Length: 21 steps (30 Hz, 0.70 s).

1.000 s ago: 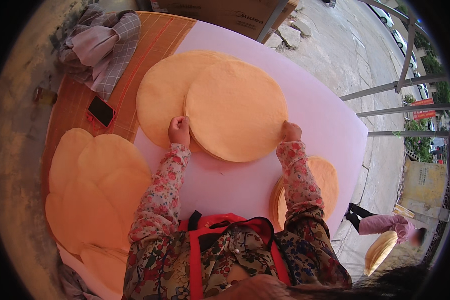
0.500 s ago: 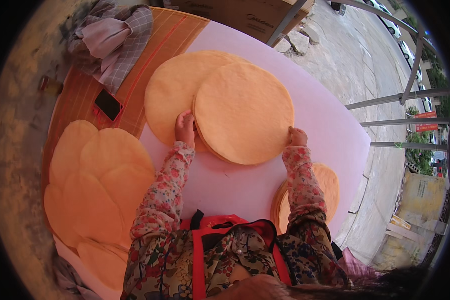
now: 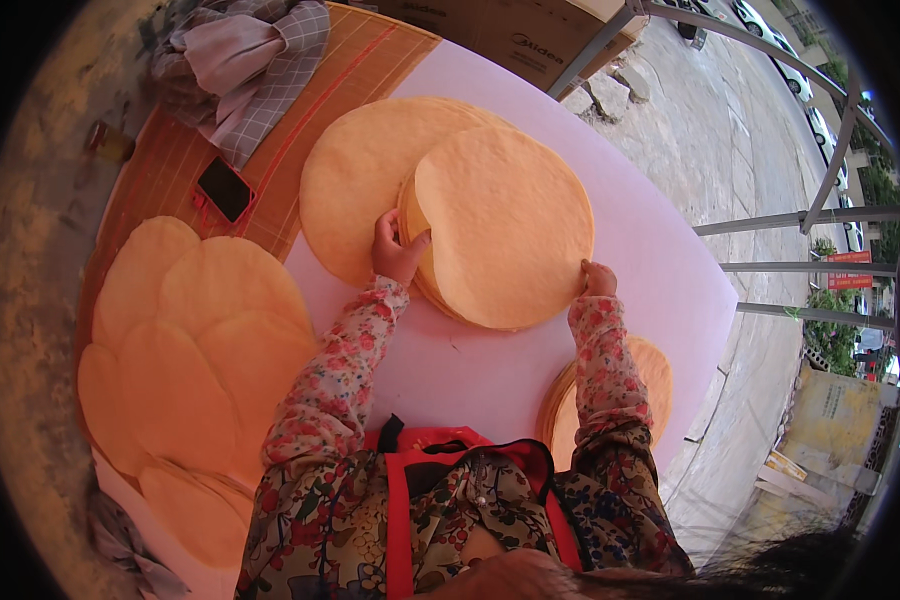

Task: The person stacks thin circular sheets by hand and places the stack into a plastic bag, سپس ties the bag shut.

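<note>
A stack of thin round tan sheets, like flatbreads [image 3: 505, 225], lies in the middle of the table. Its top sheet bends up along the left edge. My left hand [image 3: 400, 250] grips that edge, thumb toward the top and fingers partly hidden behind the sheets; how many it holds I cannot tell. At the opposite side, my right hand [image 3: 598, 280] pinches the rim between thumb and fingertips. A larger spread of the same flatbreads [image 3: 355, 190] lies partly beneath the stack to the left.
Overlapping flatbreads [image 3: 200, 360] cover the left side of the table. Another pile [image 3: 650, 375] sits under my right forearm. A phone [image 3: 225, 190] and a checked cloth [image 3: 245, 70] rest on the brown mat [image 3: 355, 70]. Beyond stand a cardboard box [image 3: 530, 40] and metal rails [image 3: 810, 268].
My left hand has shifted slightly right, its thumb now over the stack's edge. The top flatbread's left edge has bent up. My right hand keeps its pinch on the rim.
</note>
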Each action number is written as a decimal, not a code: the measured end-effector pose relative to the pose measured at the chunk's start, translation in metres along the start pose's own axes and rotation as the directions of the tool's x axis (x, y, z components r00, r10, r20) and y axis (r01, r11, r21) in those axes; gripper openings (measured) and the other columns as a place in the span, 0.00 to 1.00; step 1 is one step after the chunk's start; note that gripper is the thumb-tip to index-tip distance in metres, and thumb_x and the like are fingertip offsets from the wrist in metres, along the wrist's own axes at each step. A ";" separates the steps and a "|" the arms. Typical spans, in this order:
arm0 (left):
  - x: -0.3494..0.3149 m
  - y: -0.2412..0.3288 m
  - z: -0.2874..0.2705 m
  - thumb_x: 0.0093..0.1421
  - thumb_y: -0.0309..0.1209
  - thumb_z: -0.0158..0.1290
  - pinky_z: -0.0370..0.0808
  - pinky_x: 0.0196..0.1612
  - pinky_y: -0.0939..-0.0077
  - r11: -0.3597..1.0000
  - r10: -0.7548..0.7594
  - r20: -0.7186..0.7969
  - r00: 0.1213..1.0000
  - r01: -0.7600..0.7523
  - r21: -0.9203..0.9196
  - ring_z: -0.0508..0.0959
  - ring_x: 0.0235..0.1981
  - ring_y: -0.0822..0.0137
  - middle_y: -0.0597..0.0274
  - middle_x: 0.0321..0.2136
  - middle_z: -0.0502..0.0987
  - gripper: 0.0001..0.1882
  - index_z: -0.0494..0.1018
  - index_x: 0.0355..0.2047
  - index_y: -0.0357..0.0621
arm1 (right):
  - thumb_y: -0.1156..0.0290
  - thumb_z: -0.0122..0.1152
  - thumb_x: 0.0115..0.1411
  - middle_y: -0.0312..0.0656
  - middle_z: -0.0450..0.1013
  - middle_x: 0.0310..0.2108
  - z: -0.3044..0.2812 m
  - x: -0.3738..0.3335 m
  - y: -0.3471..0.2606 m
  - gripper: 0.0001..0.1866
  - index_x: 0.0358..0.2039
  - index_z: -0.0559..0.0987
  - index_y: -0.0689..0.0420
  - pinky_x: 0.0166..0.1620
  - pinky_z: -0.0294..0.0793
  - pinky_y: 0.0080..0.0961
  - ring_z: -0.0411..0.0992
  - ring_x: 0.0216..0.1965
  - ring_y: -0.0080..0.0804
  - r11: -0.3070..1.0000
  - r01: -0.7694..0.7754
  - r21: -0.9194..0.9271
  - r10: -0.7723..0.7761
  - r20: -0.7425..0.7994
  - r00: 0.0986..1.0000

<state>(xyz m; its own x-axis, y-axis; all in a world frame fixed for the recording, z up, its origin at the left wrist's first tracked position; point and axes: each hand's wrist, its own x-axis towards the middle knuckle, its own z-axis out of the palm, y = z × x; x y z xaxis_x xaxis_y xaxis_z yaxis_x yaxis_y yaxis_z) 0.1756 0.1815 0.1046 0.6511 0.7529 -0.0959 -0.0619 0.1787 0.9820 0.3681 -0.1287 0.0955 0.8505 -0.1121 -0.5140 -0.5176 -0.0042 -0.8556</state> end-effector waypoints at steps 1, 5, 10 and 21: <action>0.002 -0.003 0.001 0.47 0.30 0.63 0.71 0.43 0.76 0.998 0.017 -0.013 1.000 -0.016 0.054 0.74 0.40 0.69 0.56 0.41 0.73 0.31 0.61 0.49 0.36 | 0.76 0.58 0.52 0.35 0.68 0.20 -0.002 0.004 0.001 0.04 0.24 0.72 0.60 0.21 0.65 0.22 0.65 0.19 0.24 1.000 0.000 -0.014 0.000 0.008 1.000; 0.000 0.003 0.006 0.45 0.31 0.63 0.72 0.39 0.75 0.889 0.135 -0.118 0.984 -0.067 0.454 0.74 0.36 0.70 0.60 0.36 0.74 0.25 0.66 0.41 0.37 | 0.77 0.59 0.52 0.36 0.68 0.20 -0.002 0.002 0.000 0.04 0.26 0.73 0.60 0.21 0.66 0.22 0.65 0.19 0.25 0.999 -0.003 -0.047 0.002 -0.024 1.000; 0.006 -0.006 -0.008 0.47 0.28 0.59 0.70 0.34 0.78 0.976 0.084 -0.142 0.986 -0.053 0.209 0.71 0.29 0.74 0.66 0.27 0.72 0.14 0.68 0.33 0.39 | 0.76 0.60 0.52 0.36 0.68 0.20 0.000 -0.006 -0.001 0.05 0.27 0.73 0.59 0.20 0.66 0.22 0.65 0.18 0.25 1.000 0.010 -0.016 -0.010 0.003 1.000; 0.001 -0.013 -0.011 0.58 0.34 0.54 0.68 0.32 0.81 0.993 0.007 -0.041 0.999 -0.002 0.121 0.70 0.28 0.77 0.67 0.25 0.73 0.12 0.73 0.29 0.34 | 0.75 0.59 0.53 0.35 0.70 0.19 -0.012 0.000 0.004 0.03 0.28 0.73 0.58 0.15 0.61 0.19 0.64 0.15 0.22 0.998 -0.008 0.055 0.006 0.023 1.000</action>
<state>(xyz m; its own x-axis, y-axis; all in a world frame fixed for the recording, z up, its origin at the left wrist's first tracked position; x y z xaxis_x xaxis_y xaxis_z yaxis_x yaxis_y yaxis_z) 0.1686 0.1868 0.0903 0.6188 0.7796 -0.0961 0.0291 0.0995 0.9946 0.3650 -0.1402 0.0927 0.8490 -0.0893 -0.5207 -0.5182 0.0515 -0.8537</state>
